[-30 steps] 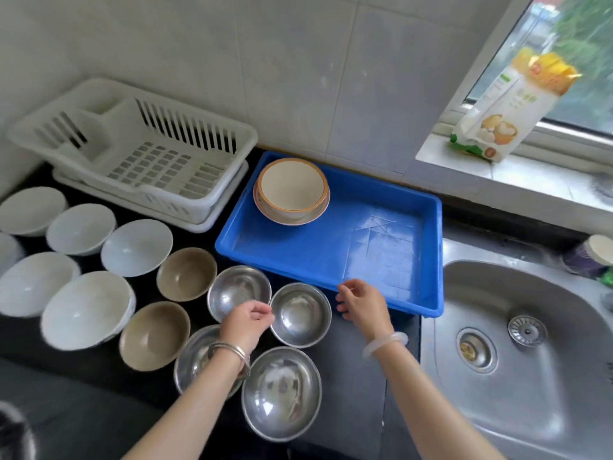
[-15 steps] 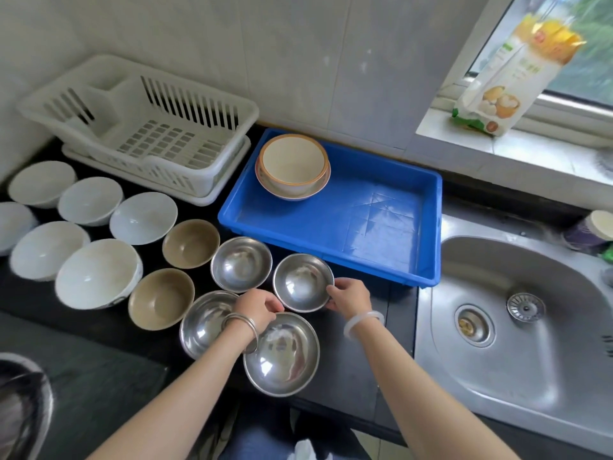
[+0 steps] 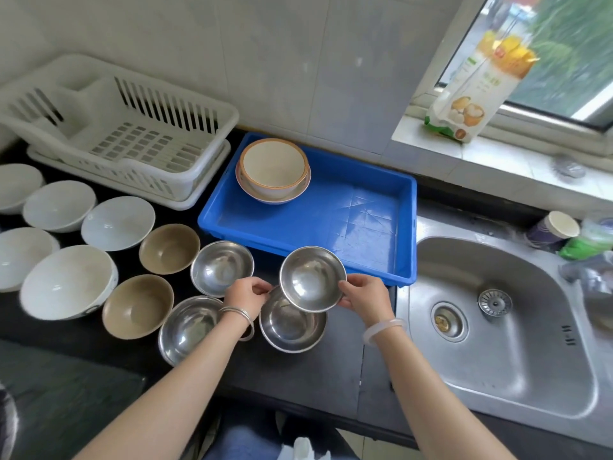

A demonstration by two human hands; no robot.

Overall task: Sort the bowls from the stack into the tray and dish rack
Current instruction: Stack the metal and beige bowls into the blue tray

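- Black counter (image 3: 331,366) under a tiled wall, blue tray (image 3: 345,224) beside the sink (image 3: 497,327)
- I have the steel bowl (image 3: 311,278) lifted, tilted over the tray's near edge
- I'd level it, then lower it onto the bare tray floor
- My left hand (image 3: 247,295) and right hand (image 3: 363,298) pinch opposite rims, wrists low

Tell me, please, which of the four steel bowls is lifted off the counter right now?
The steel bowl nearest the blue tray, held at its rim by the left hand and right hand; the other three sit on the counter.
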